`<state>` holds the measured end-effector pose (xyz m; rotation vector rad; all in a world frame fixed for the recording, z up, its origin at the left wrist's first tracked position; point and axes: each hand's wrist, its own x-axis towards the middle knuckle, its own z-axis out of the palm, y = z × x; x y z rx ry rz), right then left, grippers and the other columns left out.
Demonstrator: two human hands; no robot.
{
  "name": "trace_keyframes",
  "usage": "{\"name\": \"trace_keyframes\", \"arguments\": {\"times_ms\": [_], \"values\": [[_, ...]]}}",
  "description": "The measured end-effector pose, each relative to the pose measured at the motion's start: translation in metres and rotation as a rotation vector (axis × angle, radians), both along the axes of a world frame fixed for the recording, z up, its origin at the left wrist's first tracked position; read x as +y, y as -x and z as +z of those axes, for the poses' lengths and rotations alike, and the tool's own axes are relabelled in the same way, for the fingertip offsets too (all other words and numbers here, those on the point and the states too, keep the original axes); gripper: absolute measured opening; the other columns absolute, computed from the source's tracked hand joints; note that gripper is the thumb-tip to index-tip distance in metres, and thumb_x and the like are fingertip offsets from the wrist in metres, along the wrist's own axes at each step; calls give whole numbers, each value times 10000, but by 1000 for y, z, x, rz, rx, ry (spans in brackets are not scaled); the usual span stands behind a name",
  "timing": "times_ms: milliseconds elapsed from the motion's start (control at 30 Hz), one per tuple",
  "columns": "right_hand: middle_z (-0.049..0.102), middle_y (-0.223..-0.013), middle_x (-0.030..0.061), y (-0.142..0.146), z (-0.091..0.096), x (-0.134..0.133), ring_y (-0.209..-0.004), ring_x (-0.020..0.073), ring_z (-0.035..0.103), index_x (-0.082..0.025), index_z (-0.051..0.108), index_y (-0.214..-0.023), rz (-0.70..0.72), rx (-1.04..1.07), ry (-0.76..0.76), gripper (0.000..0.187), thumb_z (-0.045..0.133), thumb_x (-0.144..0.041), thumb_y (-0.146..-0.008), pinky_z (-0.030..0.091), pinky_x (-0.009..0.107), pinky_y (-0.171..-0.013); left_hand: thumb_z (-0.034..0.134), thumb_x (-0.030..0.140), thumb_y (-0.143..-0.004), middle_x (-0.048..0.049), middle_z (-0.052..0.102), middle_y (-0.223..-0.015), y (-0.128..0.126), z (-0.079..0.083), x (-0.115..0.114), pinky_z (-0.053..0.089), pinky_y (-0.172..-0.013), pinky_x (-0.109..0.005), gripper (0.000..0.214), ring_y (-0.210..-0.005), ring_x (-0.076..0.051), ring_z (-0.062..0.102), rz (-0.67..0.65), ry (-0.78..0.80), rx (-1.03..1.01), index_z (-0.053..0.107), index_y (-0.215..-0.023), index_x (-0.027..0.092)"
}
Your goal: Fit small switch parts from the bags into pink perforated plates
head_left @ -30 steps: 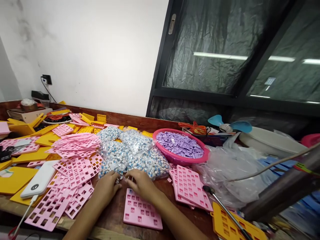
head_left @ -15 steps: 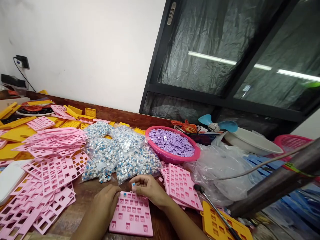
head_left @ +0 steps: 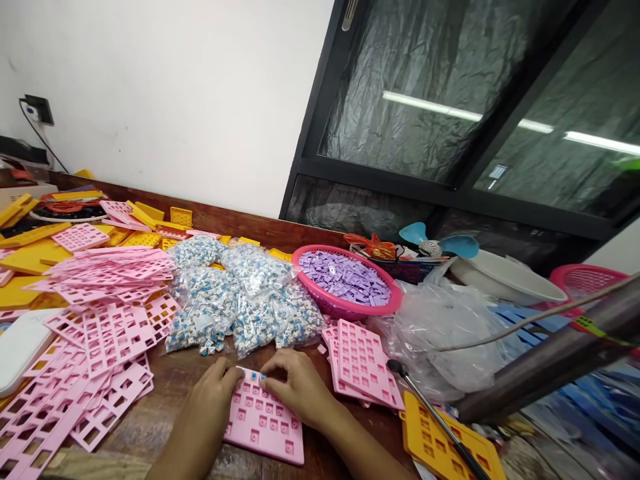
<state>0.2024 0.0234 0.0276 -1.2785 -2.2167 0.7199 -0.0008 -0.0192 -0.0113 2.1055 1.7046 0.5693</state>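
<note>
A pink keyboard plate [head_left: 263, 417] with rows of square sockets lies flat on the brown table in front of me. My left hand [head_left: 213, 400] grips its upper left edge, thumb near the corner. At the top row my right hand [head_left: 296, 387] has thumb and index finger pinched on a small blue-and-white key switch [head_left: 263, 377], partly hidden by the fingertips. Just left of it, another blue key switch [head_left: 254, 376] sits in a top-row socket. Clear bags [head_left: 245, 293] full of similar blue-and-white switches lie behind the plate.
Pink cut-out plates [head_left: 115, 340] are piled at the left. A pink basket [head_left: 345, 310] holds purple pieces. Stacked pink plates [head_left: 365, 363], a yellow plate [head_left: 440, 437], and a black rod [head_left: 440, 417] lie at the right, near crumpled clear plastic [head_left: 445, 340].
My right hand has brought the key switch down and left onto the plate's top row, beside the other switch. My left hand stays at the plate's edge. The view has shifted slightly.
</note>
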Motion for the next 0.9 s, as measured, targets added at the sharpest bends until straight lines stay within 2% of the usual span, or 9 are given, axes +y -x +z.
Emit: {"name": "trace_keyframes", "arguments": {"times_ms": [133, 267, 400, 500, 600, 767, 900], "values": [[752, -849, 27, 0, -4, -2, -843, 207, 653, -220, 796, -793, -34, 3, -26, 44, 785, -182, -774, 435, 312, -775, 351, 193, -1017, -55, 682, -1059, 0, -6, -2, 472, -827, -280, 336, -1007, -198, 663, 6, -27, -22, 684, -1010, 229], [744, -829, 22, 0, -8, -3, -815, 200, 654, -231, 793, -771, -22, 18, -10, 49, 788, -184, -782, 441, 302, -746, 398, 202, -999, -52, 691, -1100, 5, -8, -4, 483, -855, -282, 303, -1003, -200, 676, -33, -43, -45, 686, -1074, 255], [753, -825, 24, 6, -19, -1, -794, 193, 666, -225, 803, -807, -42, 111, -38, 87, 804, -147, -767, 447, 289, -725, 429, 222, -988, -55, 705, -1066, 12, -2, -4, 490, -861, -285, 289, -954, -195, 694, -43, -21, -116, 713, -1039, 246], [758, -832, 29, 9, -26, 2, -803, 195, 670, -222, 805, -811, -42, 143, -78, 60, 803, -165, -796, 459, 291, -737, 454, 239, -982, -51, 707, -1038, 15, 5, -4, 483, -839, -291, 273, -938, -195, 694, 4, -20, -194, 726, -974, 236], [762, -890, 38, 10, -26, 0, -860, 207, 663, -225, 803, -874, 22, 32, -173, 51, 754, -211, -873, 463, 311, -781, 500, 226, -956, -36, 718, -1004, 16, 8, -4, 467, -800, -295, 244, -913, -196, 694, 68, -11, -216, 740, -915, 237], [729, -1007, 130, 15, -16, -24, -956, 292, 613, -153, 747, -1090, 144, -368, -403, 240, 595, -304, -982, 450, 425, -847, 529, 172, -930, -22, 727, -972, 12, 10, -5, 419, -745, -281, 243, -867, -182, 690, 153, 4, -167, 759, -892, 243], [690, -1099, 151, 19, -9, -38, -1015, 313, 570, -136, 678, -1238, 208, -436, -402, 375, 533, -383, -996, 457, 462, -896, 535, 130, -901, -11, 730, -945, 16, 13, -5, 393, -738, -277, 246, -856, -173, 682, 171, 15, -141, 749, -853, 241]]}}
